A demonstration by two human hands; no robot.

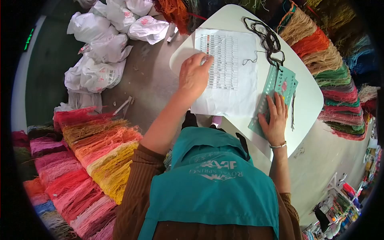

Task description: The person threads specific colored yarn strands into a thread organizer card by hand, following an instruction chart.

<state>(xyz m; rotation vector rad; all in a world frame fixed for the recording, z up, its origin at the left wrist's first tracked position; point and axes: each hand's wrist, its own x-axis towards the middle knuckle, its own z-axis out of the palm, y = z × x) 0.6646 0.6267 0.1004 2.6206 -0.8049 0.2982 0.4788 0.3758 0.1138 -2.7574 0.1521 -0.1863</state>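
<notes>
A printed sheet with a table of rows [230, 102] lies on the white table. My left hand [194, 75] rests over its left part, fingers curled together near the upper rows. A small pale thing shows at those fingertips, too small to name. My right hand [276, 122] lies with fingers spread on green perforated cards [289, 76], which overlap each other and have rows of holes. From the cards' top end runs a bundle of dark cord [269, 38], looped on the table. One loose dark thread [251, 61] curls on the sheet.
The white table [306, 94] has rounded corners. Stacked yarn hanks [86, 160] in reds, oranges and yellows stand at left, with more hanks [328, 76] at right. White plastic bags [100, 48] pile up at upper left. A rack with coloured items [340, 200] stands at lower right.
</notes>
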